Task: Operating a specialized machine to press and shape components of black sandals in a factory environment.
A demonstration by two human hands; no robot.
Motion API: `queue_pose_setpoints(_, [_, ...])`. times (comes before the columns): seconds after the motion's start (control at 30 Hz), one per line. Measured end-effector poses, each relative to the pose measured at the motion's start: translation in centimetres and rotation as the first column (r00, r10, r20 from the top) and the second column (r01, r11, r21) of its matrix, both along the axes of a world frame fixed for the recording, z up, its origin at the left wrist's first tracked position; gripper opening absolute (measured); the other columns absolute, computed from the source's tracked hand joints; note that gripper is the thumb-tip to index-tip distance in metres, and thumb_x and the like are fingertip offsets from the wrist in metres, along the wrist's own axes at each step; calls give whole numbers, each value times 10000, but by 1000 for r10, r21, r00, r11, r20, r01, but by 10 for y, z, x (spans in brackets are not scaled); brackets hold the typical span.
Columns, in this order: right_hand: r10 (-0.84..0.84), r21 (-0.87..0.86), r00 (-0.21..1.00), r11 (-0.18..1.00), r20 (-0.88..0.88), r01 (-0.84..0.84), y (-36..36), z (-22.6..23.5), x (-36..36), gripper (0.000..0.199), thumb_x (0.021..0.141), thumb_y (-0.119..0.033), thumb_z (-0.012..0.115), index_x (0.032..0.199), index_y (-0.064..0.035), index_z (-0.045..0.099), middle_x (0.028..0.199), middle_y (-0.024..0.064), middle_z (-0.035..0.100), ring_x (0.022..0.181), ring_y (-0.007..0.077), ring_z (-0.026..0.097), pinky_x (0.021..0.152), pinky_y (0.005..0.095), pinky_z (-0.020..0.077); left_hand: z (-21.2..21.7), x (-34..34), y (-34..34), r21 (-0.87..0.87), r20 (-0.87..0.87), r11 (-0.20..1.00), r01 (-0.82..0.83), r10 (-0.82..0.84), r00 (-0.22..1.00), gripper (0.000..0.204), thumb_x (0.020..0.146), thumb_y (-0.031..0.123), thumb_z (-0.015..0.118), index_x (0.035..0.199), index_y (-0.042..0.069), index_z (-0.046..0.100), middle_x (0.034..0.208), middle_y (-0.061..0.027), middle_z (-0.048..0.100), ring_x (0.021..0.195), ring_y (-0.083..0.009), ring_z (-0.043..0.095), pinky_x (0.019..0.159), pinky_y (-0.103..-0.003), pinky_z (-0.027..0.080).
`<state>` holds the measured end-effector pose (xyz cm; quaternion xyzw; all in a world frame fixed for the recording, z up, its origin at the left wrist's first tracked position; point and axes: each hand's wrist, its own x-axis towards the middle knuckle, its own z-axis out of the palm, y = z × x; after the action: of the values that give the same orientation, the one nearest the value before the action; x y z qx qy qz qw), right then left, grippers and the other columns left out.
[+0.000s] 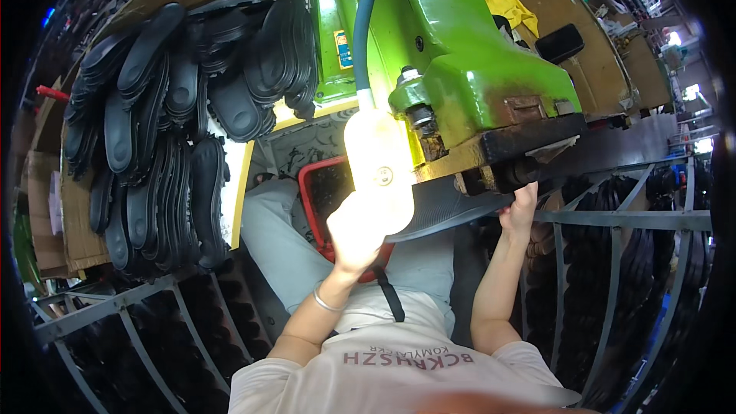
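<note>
your left hand (356, 230) is at the lower end of the glowing lamp (379, 161), so washed out by glare that you cannot tell whether it is gripping anything. your right hand (518, 211) is raised with its fingers bent close together, just under the dark round part (515, 175) below the head of the green machine (491, 69); whether those fingertips pinch something cannot be told either. the dark ribbed sheet (452, 218) spans the space between your hands, below the machine's head.

the likeliest trouble is on your right: if that round part turns or presses, your fingertips are near enough to be caught. the glare is another risk, since it could hide an edge or a slip at your left hand; if the lamp is hot, that hand could also be burned. your bracelet (328, 299) might snag if you reach farther in. on your left, the black soles (149, 92) lean in uneven stacks, so a knock to the box could make some slide.

counted, you have two hands, one lamp, one blue hose (366, 23) running into it, one machine, one ribbed sheet, one bracelet, one red basket (305, 192), one yellow cloth (510, 11), and two metal racks (107, 310), one at each side. the soles overlap too much for an exact number, but there are well over a dozen.
</note>
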<state>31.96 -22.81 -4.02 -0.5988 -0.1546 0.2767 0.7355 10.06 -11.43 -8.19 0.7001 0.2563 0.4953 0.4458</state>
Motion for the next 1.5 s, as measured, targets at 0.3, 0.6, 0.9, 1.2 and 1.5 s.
queue_pose_setpoints(0.3, [177,75,984,981,34,-179,-7,-39,1,217,856,-125,605,1030,-11,545,855,19,595,631,42,542,442,150,370,5,-19,-6,-199,-54,976,-89,80,995,112,755,-20,699,843,-33,631,769,-65,650,680,-91,592,640,-230,483])
queue_pose_setpoints(0.6, [-59,99,998,993,-36,62,-24,-30,1,139,876,-118,581,972,-21,555,835,36,599,673,68,568,500,167,411,-12,9,4,132,-159,991,-28,49,986,265,727,94,747,939,-18,633,813,-73,618,709,-177,592,648,-289,480])
queue_pose_setpoints(0.9, [213,202,977,957,-7,-207,28,-27,-16,243,847,-65,586,1074,21,577,1007,53,607,914,101,557,814,231,425,19,-33,8,-404,38,914,30,-15,999,155,757,-62,684,900,-53,623,829,-59,637,730,-90,588,651,-221,486])
queue_pose_setpoints(1.2, [324,138,928,926,184,-350,44,-25,-68,227,772,31,631,998,29,610,919,35,634,832,105,581,744,248,466,-24,-110,15,-596,91,799,75,-26,995,188,761,-102,655,876,-4,545,776,-46,614,695,-83,579,655,-210,481])
queue_pose_setpoints(1.5, [414,3,900,908,138,-418,63,-33,-78,344,647,8,790,946,22,622,841,24,622,744,82,566,677,231,468,-67,-75,-78,-671,-49,725,156,-254,966,237,779,85,752,801,34,521,683,34,569,579,-19,465,508,-205,405])
